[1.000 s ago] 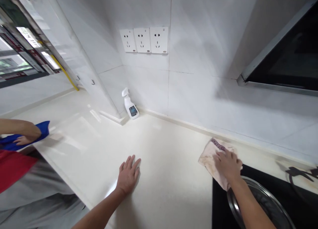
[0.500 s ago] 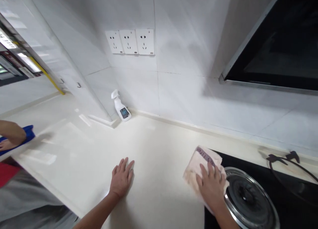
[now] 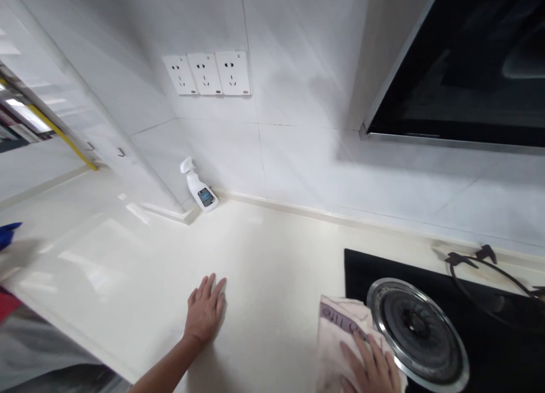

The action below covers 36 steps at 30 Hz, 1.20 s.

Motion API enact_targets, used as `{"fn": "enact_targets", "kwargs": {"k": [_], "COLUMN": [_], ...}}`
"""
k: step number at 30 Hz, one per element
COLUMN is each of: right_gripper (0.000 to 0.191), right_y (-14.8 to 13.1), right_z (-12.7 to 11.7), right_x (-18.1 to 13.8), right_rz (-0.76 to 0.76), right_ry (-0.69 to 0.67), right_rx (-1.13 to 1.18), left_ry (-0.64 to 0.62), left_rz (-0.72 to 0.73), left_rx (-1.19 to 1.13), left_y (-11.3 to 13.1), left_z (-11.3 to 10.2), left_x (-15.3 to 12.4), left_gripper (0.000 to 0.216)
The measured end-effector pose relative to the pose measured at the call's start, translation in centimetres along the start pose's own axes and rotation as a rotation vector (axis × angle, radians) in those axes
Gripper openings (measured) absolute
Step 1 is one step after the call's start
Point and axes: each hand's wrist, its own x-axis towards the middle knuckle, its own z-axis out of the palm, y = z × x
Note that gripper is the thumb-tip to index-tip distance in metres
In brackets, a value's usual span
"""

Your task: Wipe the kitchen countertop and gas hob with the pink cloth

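Note:
My left hand [image 3: 204,313] rests flat on the pale countertop [image 3: 259,268], fingers stretched out and holding nothing. At the lower right, my right hand [image 3: 373,369] lies over a light pink cloth [image 3: 332,345] with a purple lettered band, pressing it against the counter by the left edge of the black cooktop [image 3: 361,268]. Part of this hand is cut off by the bottom of the view. Just right of the cloth is the round burner [image 3: 415,325] with its metal ring.
A white spray bottle [image 3: 202,193] leans in the wall corner. A dark pan support [image 3: 464,293] lies at the cooktop's back. The black range hood [image 3: 464,80] overhangs the right side. Another person's blue cloth [image 3: 7,234] and clothing show at the left edge.
My right hand has drawn the cloth toward me, uncovering the cooktop's back left corner. My left hand stays put. The view has turned slightly right, and the other person's arm has left it.

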Motion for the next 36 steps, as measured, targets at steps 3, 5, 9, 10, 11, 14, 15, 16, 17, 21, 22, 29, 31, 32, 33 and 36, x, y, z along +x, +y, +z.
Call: {"fn": "enact_targets", "kwargs": {"k": [3,5,9,10,11,14,15,16,17,21,22,29,31,32,33,36], "right_gripper": [0.052,0.052,0.054,0.054,0.055,0.056,0.055,0.055,0.054,0.054,0.054,0.053,0.053,0.054,0.055,0.055], "right_y": [2.0,3.1,5.1,5.5,5.9,6.6,6.6,6.4,6.1,3.9,3.1,-3.3,-4.5,-4.8,-4.9,-4.1], "right_z": [0.7,1.5,3.6,4.1,4.5,5.6,5.8,6.0,6.1,5.8,5.5,2.8,2.4,2.2,2.1,2.0], "right_x": [4.6,7.8,14.2,15.8,17.3,21.1,22.0,22.5,22.7,20.8,19.8,10.6,8.3,7.5,6.9,7.4], "right_rz": [0.147,0.222,0.336,0.37,0.404,0.507,0.534,0.554,0.565,0.514,0.487,0.288,0.234,0.213,0.202,0.225], "right_ry": [-0.132,-0.205,-0.338,-0.366,-0.394,-0.457,-0.463,-0.459,-0.446,-0.343,-0.312,-0.163,-0.139,-0.135,-0.136,-0.168], "right_rx": [0.074,0.085,0.004,-0.014,-0.025,-0.029,-0.03,-0.035,-0.045,-0.085,-0.084,0.049,0.089,0.107,0.121,0.14], "left_ry": [0.002,-0.003,-0.028,-0.032,-0.034,-0.03,-0.027,-0.023,-0.02,-0.027,-0.03,-0.03,-0.031,-0.031,-0.029,-0.026], "left_rz": [-0.006,-0.008,-0.011,-0.013,-0.015,-0.015,-0.012,-0.009,-0.006,-0.009,-0.011,-0.017,-0.014,-0.013,-0.014,-0.013], "left_rx": [-0.009,-0.016,-0.015,-0.013,-0.012,-0.008,-0.007,-0.006,-0.007,-0.01,-0.009,-0.015,-0.02,-0.02,-0.02,-0.012], "left_y": [0.0,0.1,0.2,0.2,0.2,0.2,0.1,0.1,0.1,0.2,0.2,0.4,0.4,0.4,0.3,0.3], "left_z": [-0.1,-0.2,-0.3,-0.4,-0.3,-0.3,-0.2,-0.2,-0.1,-0.2,-0.2,-0.6,-0.6,-0.6,-0.6,-0.5], "left_x": [-0.1,-0.1,-0.2,-0.2,-0.2,-0.2,-0.2,-0.2,-0.2,-0.3,-0.3,-0.4,-0.3,-0.3,-0.3,-0.3], "left_gripper": [0.049,0.049,0.049,0.049,0.049,0.049,0.048,0.048,0.048,0.048,0.048,0.049,0.049,0.049,0.049,0.049]}}
